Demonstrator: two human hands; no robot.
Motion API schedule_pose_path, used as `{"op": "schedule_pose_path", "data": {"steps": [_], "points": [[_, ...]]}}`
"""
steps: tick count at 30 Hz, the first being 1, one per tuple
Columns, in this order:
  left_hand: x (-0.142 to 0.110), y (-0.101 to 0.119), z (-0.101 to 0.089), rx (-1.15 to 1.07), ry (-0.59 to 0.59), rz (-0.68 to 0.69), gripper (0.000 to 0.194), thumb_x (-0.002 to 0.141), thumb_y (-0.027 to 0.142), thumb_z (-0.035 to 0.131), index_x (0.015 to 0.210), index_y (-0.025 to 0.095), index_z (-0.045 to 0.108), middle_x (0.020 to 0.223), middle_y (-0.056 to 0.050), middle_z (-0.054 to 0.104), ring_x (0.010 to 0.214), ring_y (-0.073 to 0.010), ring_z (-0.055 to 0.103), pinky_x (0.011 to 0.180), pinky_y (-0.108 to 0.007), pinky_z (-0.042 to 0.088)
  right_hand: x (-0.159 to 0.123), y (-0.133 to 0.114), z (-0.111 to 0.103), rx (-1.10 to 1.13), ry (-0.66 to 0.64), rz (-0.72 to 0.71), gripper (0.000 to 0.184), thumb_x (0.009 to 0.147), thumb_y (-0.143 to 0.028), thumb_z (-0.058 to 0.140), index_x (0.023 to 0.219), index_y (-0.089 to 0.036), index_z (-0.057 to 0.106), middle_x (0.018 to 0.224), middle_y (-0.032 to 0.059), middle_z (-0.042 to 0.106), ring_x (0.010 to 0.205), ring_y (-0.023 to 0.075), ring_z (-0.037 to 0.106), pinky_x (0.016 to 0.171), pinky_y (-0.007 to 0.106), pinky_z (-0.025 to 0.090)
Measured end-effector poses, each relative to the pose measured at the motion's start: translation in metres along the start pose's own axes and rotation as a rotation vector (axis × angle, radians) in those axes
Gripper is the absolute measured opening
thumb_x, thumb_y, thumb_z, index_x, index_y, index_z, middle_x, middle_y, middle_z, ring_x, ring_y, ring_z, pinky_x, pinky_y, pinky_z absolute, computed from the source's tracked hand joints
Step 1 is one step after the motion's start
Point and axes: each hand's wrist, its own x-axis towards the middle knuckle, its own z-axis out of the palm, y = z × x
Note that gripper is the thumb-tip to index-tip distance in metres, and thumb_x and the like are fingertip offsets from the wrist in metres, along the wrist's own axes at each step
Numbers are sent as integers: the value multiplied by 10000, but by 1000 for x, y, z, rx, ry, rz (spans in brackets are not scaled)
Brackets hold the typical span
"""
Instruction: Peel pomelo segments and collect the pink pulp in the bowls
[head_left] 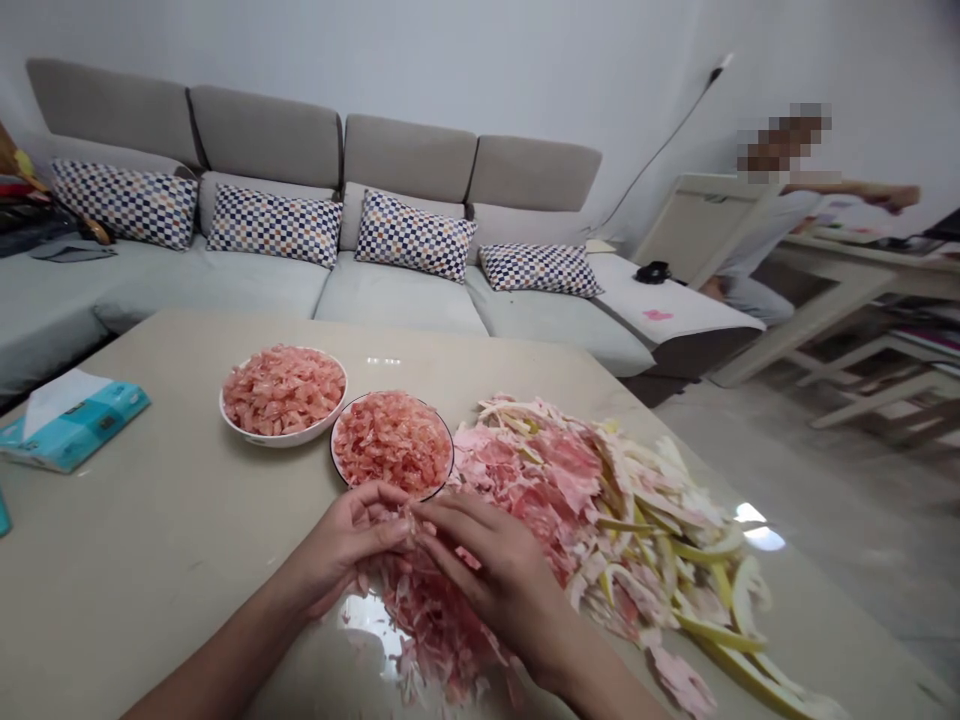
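Note:
My left hand and my right hand meet just in front of a dark-rimmed plate heaped with pink pomelo pulp. Between their fingertips is a small piece of pomelo, largely covered by the fingers. Both hands are closed in a pinch. Below them lies a loose pile of pink pomelo membrane scraps. A white bowl, also piled with pulp, stands behind and left of the plate. Pink inner skins and yellow-green pomelo rind strips spread to the right.
A blue tissue pack lies on the glossy table at left. Beyond the table runs a grey sofa with several checkered cushions. At right, a person sits by a white desk.

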Motion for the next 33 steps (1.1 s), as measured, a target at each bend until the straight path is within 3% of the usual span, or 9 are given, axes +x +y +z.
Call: {"op": "schedule_pose_path", "data": {"steps": [4,7,10,14,18,24,29,33], "points": [[2,-1,-4,-33,44,18,249,777,240,727,968,143,599,766,-20,634,670,-106,624,668,-238,539,6,2,6,-79,39,-57,260,901,-145,552,1132,-194,662,967,95,716,839,178,674,740,292,549],[5,-1,-9,-54,64,43,224,799,228,702,979,147,596,786,-30,632,712,-120,623,687,-256,545,21,4,7,-13,53,-5,226,874,-152,567,1045,-198,708,888,80,736,764,173,683,686,280,545],[9,-1,-15,-100,96,71,284,808,204,689,1073,175,589,813,-27,629,728,-124,620,704,-279,554,40,10,6,158,-1,202,193,831,-160,592,930,-213,749,851,51,758,749,171,694,673,268,541],[13,1,-18,-150,120,74,386,810,175,673,1186,181,582,801,-25,611,671,-108,597,652,-259,553,60,23,6,390,-187,520,195,806,-244,604,899,-179,762,772,41,751,664,161,672,606,255,522],[15,2,-20,-176,120,63,330,811,177,664,1137,133,633,702,-4,557,623,-97,562,600,-228,537,68,32,10,509,-247,647,196,776,-229,584,840,-142,748,668,17,693,578,121,605,572,230,482],[17,1,-23,-223,176,52,361,768,155,698,1123,128,636,683,-1,572,597,-102,559,580,-235,535,79,36,10,372,-275,577,163,771,-181,554,738,-138,708,639,1,650,575,108,557,559,215,433],[18,3,-25,-267,196,63,314,757,155,709,1063,107,657,742,-36,632,600,-95,575,591,-215,529,85,31,6,395,-433,459,231,798,-353,654,907,-159,715,796,33,705,708,148,618,620,235,468],[18,4,-25,-256,179,78,306,756,156,707,1054,102,662,718,-26,614,601,-94,564,585,-210,523,87,24,10,268,-346,378,153,808,-292,654,862,-168,723,794,33,719,708,147,618,649,244,465]]}}
